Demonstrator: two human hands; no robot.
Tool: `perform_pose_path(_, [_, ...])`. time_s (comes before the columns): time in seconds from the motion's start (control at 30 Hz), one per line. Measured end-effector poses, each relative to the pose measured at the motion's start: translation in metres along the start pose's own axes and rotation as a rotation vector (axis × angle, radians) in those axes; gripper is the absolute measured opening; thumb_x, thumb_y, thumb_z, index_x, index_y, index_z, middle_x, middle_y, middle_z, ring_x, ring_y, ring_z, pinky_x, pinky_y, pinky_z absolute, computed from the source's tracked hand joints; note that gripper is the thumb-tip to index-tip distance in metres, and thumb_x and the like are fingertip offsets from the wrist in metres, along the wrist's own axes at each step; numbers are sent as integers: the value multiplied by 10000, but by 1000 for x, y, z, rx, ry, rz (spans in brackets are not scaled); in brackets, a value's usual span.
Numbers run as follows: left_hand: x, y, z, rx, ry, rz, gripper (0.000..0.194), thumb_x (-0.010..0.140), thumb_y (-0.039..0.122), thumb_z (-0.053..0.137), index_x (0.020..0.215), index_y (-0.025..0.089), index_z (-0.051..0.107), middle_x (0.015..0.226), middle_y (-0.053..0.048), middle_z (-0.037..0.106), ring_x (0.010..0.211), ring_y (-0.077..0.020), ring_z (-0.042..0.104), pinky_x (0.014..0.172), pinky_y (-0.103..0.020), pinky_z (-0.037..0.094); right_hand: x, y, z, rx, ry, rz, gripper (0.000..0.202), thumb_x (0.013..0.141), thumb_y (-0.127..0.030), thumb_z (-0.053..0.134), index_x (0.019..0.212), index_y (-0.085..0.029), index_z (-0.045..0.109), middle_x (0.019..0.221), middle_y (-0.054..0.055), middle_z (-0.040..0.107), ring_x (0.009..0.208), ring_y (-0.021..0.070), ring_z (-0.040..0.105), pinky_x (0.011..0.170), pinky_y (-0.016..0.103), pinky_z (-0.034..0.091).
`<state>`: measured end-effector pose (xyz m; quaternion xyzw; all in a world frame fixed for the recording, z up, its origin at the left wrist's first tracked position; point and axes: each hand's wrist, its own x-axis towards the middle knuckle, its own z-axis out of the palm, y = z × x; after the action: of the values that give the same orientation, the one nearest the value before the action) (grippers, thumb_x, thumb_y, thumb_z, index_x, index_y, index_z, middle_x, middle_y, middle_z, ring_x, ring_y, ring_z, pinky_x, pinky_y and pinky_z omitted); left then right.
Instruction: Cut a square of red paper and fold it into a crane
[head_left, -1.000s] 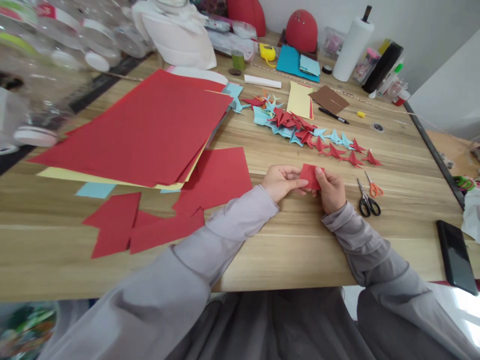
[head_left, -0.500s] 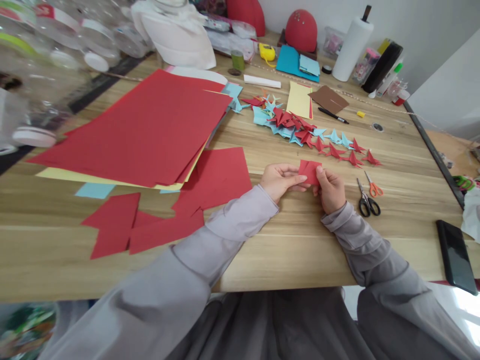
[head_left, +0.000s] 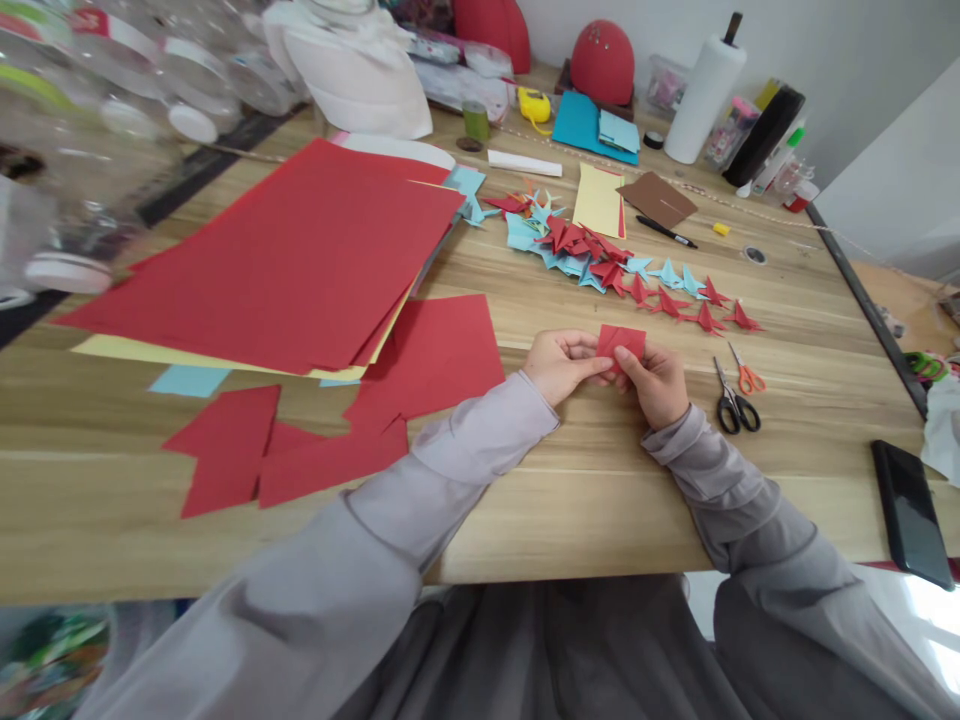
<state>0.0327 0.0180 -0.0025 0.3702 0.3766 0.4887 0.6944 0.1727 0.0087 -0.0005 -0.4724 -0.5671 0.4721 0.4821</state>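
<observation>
Left of the black-handled scissors (head_left: 725, 392), a folded red paper square (head_left: 626, 338) is held between two hands. The left hand (head_left: 556, 362) pinches its near-left corner, thumb on top, probably to steady it. The right hand (head_left: 660, 382) grips from the other side, thumb laid flat across the face, likely to keep the layers pressed together; its fingers underneath are mostly hidden.

Beyond the scissors, red origami cranes (head_left: 707, 319) stand spaced apart, perhaps so their wings stay uncrushed. Orange-handled scissors (head_left: 750, 379) lie just beside the black-handled pair, handles toward the person, seemingly for easy reach. Far left of that pair, large red paper sheets (head_left: 292, 260) sit stacked, presumably to stay flat.
</observation>
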Motion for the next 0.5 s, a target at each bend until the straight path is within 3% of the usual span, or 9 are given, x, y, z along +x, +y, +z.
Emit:
perform_pose_path(0.3, [1,0,0,-44,17,-36,375,468,191,829,765,84,625,598,-49,681,527,-163,652,538,-281,547,1,4,-1,12,76,48,465,757,-598,534,572,-172,557,433,-27,544,359,76,459,368,210,378])
perform_pose_path(0.5, [4,-4,0,-100,76,21,381,465,194,824,765,94,612,643,-44,683,554,-162,657,521,-265,531,3,7,-1,43,100,6,366,732,-527,617,625,-182,558,482,-42,564,407,70,481,423,204,399])
